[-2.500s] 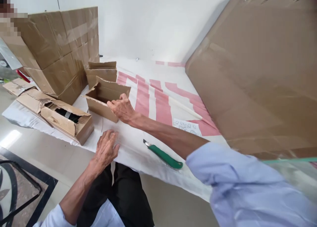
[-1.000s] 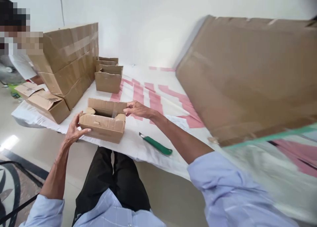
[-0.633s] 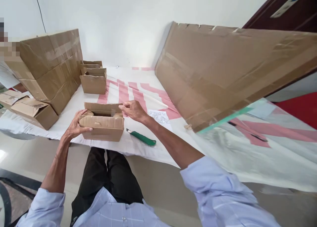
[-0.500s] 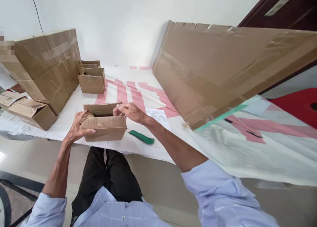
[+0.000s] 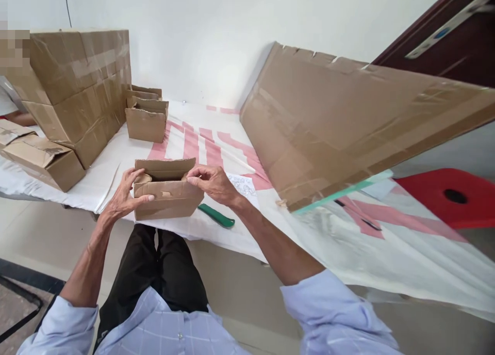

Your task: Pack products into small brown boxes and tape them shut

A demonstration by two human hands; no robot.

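Note:
A small open-topped cardboard box point(image 5: 168, 203) stands at the table's front edge, its inside dark and mostly hidden. My left hand point(image 5: 127, 196) grips the box's left end, the thumb along the front wall and fingers over the top edge. At the right end, my right hand point(image 5: 213, 182) pinches the top edge or end flap between thumb and fingers. A green-handled knife point(image 5: 217, 215) lies on the cloth just right of the box; its blade does not show. Behind my right hand lies a white sheet with line drawings point(image 5: 244, 186).
Taped cartons point(image 5: 83, 81) are stacked at the left, with closed small boxes point(image 5: 42, 159) before them. Open small boxes point(image 5: 147, 120) stand at the back. A large cardboard panel point(image 5: 328, 123) leans at the right, near a red stool point(image 5: 444, 195). White cloth with pink stripes covers the table.
My right hand has moved from inside the box's back right side to its front right corner. My left hand keeps its grip. The view has shifted slightly.

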